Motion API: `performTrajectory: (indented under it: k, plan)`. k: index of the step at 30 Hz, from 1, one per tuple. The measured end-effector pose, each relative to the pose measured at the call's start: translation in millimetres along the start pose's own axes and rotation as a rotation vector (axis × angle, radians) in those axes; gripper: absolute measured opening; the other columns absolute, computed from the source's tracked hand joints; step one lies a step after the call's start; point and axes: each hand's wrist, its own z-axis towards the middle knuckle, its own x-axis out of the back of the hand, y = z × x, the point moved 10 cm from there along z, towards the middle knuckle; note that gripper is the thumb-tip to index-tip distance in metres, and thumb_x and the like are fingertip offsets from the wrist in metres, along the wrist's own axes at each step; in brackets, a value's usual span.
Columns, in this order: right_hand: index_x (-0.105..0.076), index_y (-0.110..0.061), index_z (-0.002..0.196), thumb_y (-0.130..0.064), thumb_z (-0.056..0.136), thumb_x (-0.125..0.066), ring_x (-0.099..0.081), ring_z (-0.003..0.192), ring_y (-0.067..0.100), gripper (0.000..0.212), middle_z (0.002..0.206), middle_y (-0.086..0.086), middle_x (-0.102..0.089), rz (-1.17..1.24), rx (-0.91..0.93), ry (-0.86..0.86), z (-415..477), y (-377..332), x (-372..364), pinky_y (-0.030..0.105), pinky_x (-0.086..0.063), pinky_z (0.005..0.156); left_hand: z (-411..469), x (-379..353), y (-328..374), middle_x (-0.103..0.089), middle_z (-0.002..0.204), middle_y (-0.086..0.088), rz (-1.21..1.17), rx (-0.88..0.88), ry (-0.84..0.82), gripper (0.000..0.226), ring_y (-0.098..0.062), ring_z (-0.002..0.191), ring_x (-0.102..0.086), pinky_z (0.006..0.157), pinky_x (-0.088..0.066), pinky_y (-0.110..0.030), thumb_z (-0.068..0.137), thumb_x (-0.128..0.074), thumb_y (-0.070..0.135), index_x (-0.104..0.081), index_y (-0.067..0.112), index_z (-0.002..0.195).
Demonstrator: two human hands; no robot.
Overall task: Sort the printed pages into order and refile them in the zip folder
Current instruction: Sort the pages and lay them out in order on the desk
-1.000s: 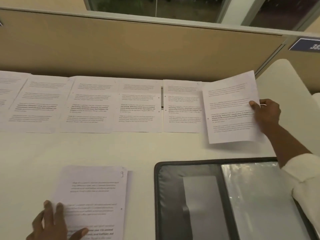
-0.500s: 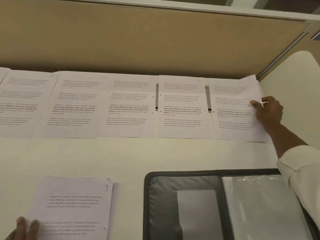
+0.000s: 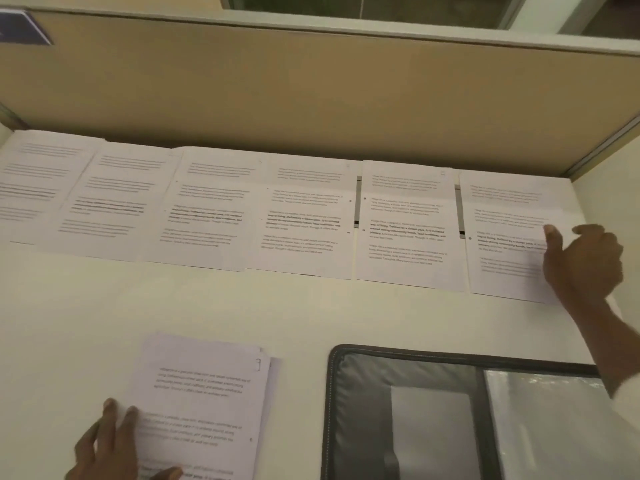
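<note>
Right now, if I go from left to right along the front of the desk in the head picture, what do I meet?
left hand → pile of pages → zip folder, lying open

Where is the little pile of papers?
In the head view, the pile of papers lies near-left on the desk, the left hand resting on it, just left of the open zip folder.

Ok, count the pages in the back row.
6, left to right: first, second, third, fourth, fifth, and the sixth at the right hand. More may lie beyond the left edge.
</note>
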Motion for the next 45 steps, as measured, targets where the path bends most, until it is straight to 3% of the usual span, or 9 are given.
performTrajectory:
  k: [3,7,9,11,14,25,33,38,45]
  plan:
    - [-0.053,-0.017,0.121,-0.065,0.100,-0.047,-0.055,0.113,0.044,0.052,0.114,0.018,-0.060,0.147,0.097,-0.004,-62.0,-38.2,20.1,0.060,-0.053,0.082,3.1,1.2,4.3,-0.051,0.152,-0.028,0.033,0.009,-0.190,0.135,-0.052,0.118,-0.052,0.084,-0.054,-0.064,0.054,-0.035,0.109,-0.057,0.006,0.138]
    - [-0.056,-0.023,0.120,-0.058,0.102,-0.056,-0.061,0.105,0.027,0.039,0.110,0.001,-0.063,0.336,0.166,-0.155,-167.7,-97.5,39.2,0.045,-0.049,0.084,0.3,16.8,7.5,-0.009,0.176,-0.005,0.041,0.162,-0.372,0.171,-0.030,0.156,-0.020,0.115,-0.039,-0.052,0.024,-0.007,0.117,-0.029,0.021,0.163]
    - [-0.058,-0.027,0.118,-0.055,0.100,-0.059,-0.065,0.093,0.023,0.034,0.106,-0.005,-0.065,0.418,0.170,-0.251,-223.2,-125.4,47.1,0.040,-0.049,0.083,-4.8,33.3,18.5,-0.012,0.175,-0.006,-0.010,0.131,-0.278,0.164,-0.028,0.156,-0.019,0.113,-0.040,-0.050,0.031,-0.013,0.117,-0.031,0.018,0.160]
    - [-0.060,-0.030,0.115,-0.052,0.099,-0.061,-0.067,0.080,0.016,0.028,0.100,-0.010,-0.067,0.535,0.170,-0.334,-276.3,-152.4,55.7,0.041,-0.053,0.079,-8.4,41.0,19.4,-0.021,0.171,-0.011,-0.034,0.114,-0.183,0.144,-0.030,0.152,-0.024,0.111,-0.041,-0.051,0.049,-0.039,0.111,-0.036,0.014,0.156]
    - [-0.062,-0.031,0.113,-0.050,0.098,-0.062,-0.067,0.082,0.004,0.024,0.098,-0.016,-0.069,0.659,0.193,-0.458,-348.9,-186.2,62.2,0.036,-0.054,0.075,-10.4,48.9,20.0,-0.032,0.163,-0.015,-0.022,0.063,-0.095,0.124,-0.033,0.143,-0.031,0.108,-0.043,-0.050,0.063,-0.067,0.092,-0.039,0.010,0.151]
    - [-0.061,-0.025,0.121,-0.047,0.094,-0.074,-0.067,0.091,0.006,0.037,0.095,-0.010,-0.070,0.607,-0.061,-0.771,-522.0,-201.9,8.1,0.029,-0.054,0.077,2.6,50.8,0.0,-0.029,0.147,-0.011,-0.059,0.095,-0.155,0.125,-0.030,0.134,-0.040,0.106,-0.042,-0.044,0.066,-0.090,0.066,-0.019,0.011,0.154]
    - [-0.055,-0.031,0.113,-0.043,0.082,-0.088,-0.066,0.085,0.007,0.047,0.094,-0.015,-0.067,0.403,-0.177,-0.710,-555.6,-207.6,-4.7,0.036,-0.055,0.076,20.5,51.8,-28.1,-0.055,0.129,-0.005,-0.398,0.094,-0.198,0.080,-0.027,0.111,-0.065,0.089,-0.049,-0.034,0.074,-0.093,0.016,-0.046,0.012,0.139]
    - [-0.057,-0.030,0.110,-0.036,0.080,-0.090,-0.067,0.084,0.009,0.046,0.095,-0.013,-0.067,0.381,-0.194,-0.654,-561.2,-209.6,-1.5,0.034,-0.055,0.072,27.3,47.7,-49.8,-0.068,0.096,0.005,-0.543,0.118,-0.271,0.054,-0.015,0.088,-0.066,0.078,-0.053,-0.035,0.071,-0.095,0.018,-0.061,0.018,0.112]
    - [-0.070,-0.025,0.096,-0.019,0.086,-0.086,-0.071,0.076,0.013,0.020,0.086,-0.010,-0.073,0.460,-0.284,-0.571,-566.1,-200.3,1.9,0.041,-0.062,0.072,26.2,38.6,-66.9,-0.073,0.082,0.004,-0.722,0.223,-0.360,0.024,-0.015,0.079,-0.069,0.067,-0.053,-0.031,0.081,-0.091,0.028,-0.070,0.018,0.086]
